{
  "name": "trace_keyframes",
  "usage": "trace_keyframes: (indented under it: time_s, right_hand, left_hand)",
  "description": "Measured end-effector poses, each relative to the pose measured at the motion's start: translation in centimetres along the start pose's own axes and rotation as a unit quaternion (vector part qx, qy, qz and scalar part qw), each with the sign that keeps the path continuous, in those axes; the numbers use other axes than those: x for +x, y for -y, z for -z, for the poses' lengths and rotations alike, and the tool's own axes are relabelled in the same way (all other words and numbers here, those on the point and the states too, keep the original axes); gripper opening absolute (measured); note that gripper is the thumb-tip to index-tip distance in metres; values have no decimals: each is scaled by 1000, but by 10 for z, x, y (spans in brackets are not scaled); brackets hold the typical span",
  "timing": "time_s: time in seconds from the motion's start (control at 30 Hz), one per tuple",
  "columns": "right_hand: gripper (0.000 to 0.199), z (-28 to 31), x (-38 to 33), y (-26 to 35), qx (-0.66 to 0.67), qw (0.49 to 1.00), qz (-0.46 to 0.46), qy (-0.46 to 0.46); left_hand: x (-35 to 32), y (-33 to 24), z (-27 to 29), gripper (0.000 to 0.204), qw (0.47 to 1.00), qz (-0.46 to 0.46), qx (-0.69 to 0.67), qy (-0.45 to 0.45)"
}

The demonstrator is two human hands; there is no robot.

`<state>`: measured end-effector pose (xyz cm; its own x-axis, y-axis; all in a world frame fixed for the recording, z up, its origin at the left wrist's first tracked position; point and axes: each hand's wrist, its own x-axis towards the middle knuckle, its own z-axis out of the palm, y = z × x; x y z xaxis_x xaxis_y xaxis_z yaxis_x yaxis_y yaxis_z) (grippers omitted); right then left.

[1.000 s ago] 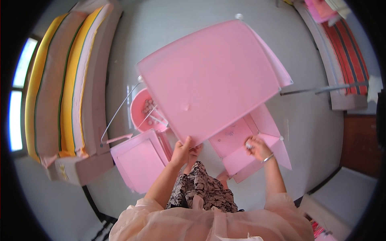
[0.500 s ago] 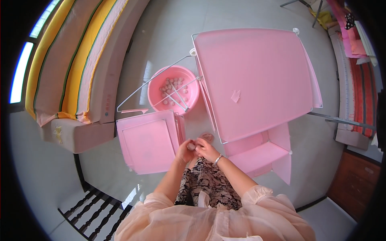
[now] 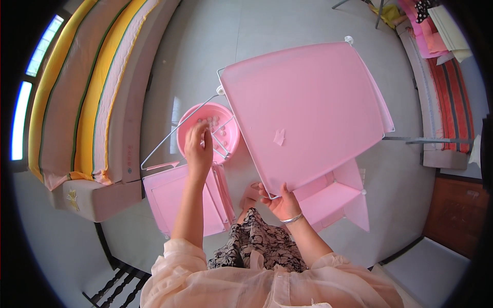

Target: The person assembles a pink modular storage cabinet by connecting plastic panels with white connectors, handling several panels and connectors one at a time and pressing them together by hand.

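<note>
My left hand hangs over the near side of a round pink basin. Its fingers stretch forward with the thumb apart, and nothing shows in them. Inside the basin lie several small pale round connectors. At the near corner of a large pink panel edged with thin wire is my right hand. The fingers curl round the wire corner and the thumb rests against the panel; the underside of this grip is hidden. A small torn pink scrap lies on the panel.
Left of my legs stands a stack of pink panels. A bare wire frame leans across the basin. Pink shelf compartments sit below the large panel. A cushioned sofa runs along the left, and a wooden cabinet stands right.
My hands have parted from a small pale thing they held together. The left has reached forward over the basin; the right has moved to the panel's corner. The view has shifted slightly.
</note>
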<state>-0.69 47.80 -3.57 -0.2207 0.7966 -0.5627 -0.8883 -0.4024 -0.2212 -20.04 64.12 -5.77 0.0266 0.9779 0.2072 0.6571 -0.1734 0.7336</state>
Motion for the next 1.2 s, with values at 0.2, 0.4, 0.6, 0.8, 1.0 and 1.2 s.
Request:
trace_keyframes:
  time_s: [0.2, 0.4, 0.6, 0.8, 1.0, 1.2]
  right_hand:
    - [30, -3, -17, -3, -108, 950, 159, -246]
    - [27, 5, -68, 38, -274, 910, 238, -199]
    - [25, -54, -102, 66, -178, 933, 204, -236]
    - [24, -34, -126, 94, -273, 919, 176, -224]
    - [25, -14, -147, 104, -250, 931, 159, -212]
    - [27, -48, -139, 89, -294, 913, 180, -218]
  left_hand:
    - [90, -29, -20, 35, 990, -79, 100, 58]
    - [107, 0, -36, 22, 977, -45, 171, 122]
    - [115, 10, -37, 21, 973, -71, 200, 91]
    - [120, 11, -36, 20, 967, -69, 206, 131]
    - [119, 13, -35, 21, 966, -72, 206, 139]
    - [120, 17, -33, 19, 967, -74, 194, 146]
